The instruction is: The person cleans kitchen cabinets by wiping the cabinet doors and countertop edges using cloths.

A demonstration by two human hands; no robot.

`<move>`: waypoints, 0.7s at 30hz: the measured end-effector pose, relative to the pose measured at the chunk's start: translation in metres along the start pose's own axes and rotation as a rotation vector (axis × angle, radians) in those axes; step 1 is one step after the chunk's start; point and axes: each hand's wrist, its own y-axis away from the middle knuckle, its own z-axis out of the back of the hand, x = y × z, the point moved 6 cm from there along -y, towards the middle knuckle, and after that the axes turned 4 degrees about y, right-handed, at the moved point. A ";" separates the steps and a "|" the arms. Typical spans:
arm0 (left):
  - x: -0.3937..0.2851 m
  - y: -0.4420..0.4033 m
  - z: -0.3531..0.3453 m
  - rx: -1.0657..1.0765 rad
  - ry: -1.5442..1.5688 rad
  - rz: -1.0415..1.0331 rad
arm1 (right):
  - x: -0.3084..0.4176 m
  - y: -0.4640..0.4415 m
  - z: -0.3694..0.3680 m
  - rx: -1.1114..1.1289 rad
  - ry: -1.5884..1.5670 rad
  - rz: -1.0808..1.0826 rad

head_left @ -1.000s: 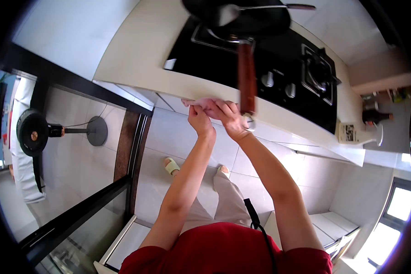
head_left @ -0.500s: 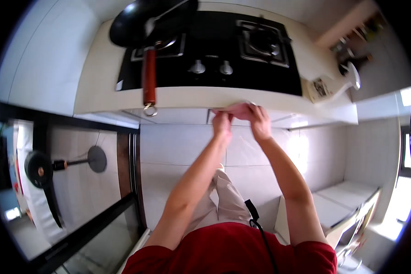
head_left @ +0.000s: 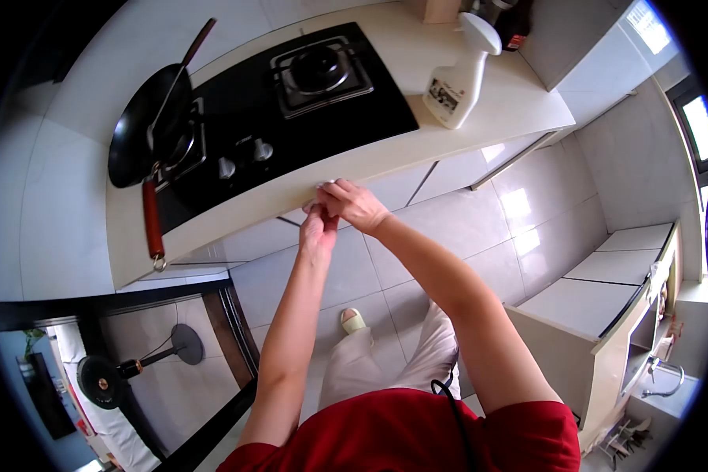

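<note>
My left hand (head_left: 319, 230) and my right hand (head_left: 349, 203) meet just beyond the front edge of the counter. Both have their fingers closed on a crumpled pinkish cloth (head_left: 323, 201), mostly hidden between them. Behind them lies the black gas stove (head_left: 252, 169) with two knobs. A wok (head_left: 140, 126) with a red-brown handle (head_left: 151, 220) rests on the left burner, a long-handled spatula (head_left: 171, 94) inside it.
A white spray bottle (head_left: 456, 90) stands on the counter (head_left: 511, 110) right of the stove. At lower left is a black fan (head_left: 101, 382). A low white cabinet (head_left: 598, 291) and a faucet (head_left: 669, 377) are at right.
The view has turned and shifted right along the counter, bringing the spray bottle nearer. My hands have come closer together, and the cloth, stretched out before, is now bunched between them.
</note>
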 end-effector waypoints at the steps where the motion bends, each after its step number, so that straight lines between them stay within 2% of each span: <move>1: 0.022 0.000 -0.017 -0.014 0.018 0.022 | -0.022 0.014 0.013 -0.004 0.001 -0.006; 4: 0.089 0.000 -0.065 0.056 -0.003 0.019 | -0.081 0.052 0.055 0.073 0.051 -0.050; 13: 0.294 -0.015 -0.193 0.095 -0.061 0.128 | -0.255 0.151 0.192 0.005 0.100 -0.059; 20: 0.415 -0.026 -0.272 0.155 -0.099 0.201 | -0.360 0.215 0.266 0.078 0.082 -0.178; 21: 0.432 -0.025 -0.287 0.185 -0.115 0.233 | -0.378 0.222 0.278 0.056 0.071 -0.249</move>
